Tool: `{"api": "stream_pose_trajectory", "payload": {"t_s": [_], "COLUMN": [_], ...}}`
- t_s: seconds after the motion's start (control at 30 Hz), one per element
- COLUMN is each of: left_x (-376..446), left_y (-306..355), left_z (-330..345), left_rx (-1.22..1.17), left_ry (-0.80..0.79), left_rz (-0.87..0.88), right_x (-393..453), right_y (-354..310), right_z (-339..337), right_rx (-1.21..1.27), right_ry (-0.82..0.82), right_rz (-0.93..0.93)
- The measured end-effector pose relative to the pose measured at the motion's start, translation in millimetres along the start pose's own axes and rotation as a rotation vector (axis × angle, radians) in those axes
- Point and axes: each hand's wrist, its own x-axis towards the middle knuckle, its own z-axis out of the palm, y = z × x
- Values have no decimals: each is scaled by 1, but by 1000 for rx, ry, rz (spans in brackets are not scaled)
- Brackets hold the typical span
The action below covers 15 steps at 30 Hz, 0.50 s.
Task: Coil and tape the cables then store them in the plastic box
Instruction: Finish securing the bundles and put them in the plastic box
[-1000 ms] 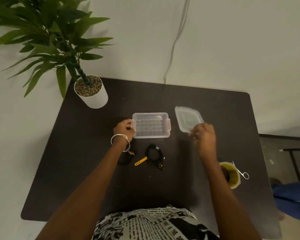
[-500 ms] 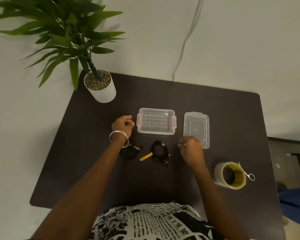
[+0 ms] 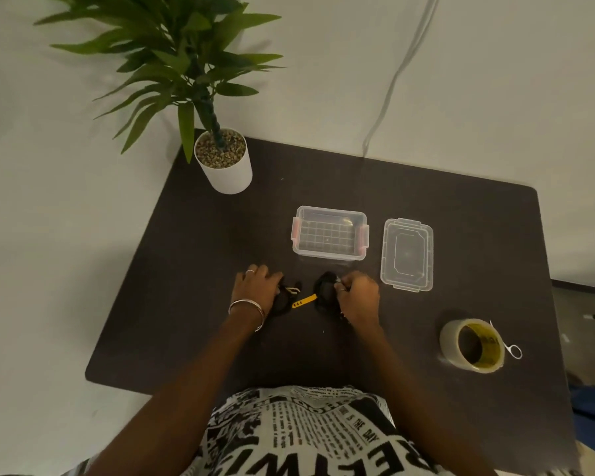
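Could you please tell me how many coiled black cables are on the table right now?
2. One black cable coil lies under the left hand; the other black cable coil is gripped by the right hand. Both sit before the plastic box. The hands may hide more.

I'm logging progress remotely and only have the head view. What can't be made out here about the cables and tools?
- Left cable: black on the dark table, half under the left hand; taping unreadable.
- Right cable: the right hand covers its right side; its connector is hidden.
- Scissors: mostly hidden behind the tape roll.
- Yellow strap: too small to identify.
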Motion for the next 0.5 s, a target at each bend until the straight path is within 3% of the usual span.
{"api": "stream_pose_trajectory", "payload": {"t_s": [0.13, 0.33, 0.5], "left_x": [5, 11, 20], "left_y": [4, -7, 0], "left_z": [-7, -51, -102], "left_rx": [-80, -654, -1018], "left_ry": [43, -26, 181], "left_rz": [-37, -134, -164], "right_x": [-2, 0, 15], "right_y": [-5, -17, -37], "right_z": [-21, -66, -100], "right_rx": [209, 404, 701], "right_ry": [-113, -257, -206], "right_rz": [80, 27, 72]}}
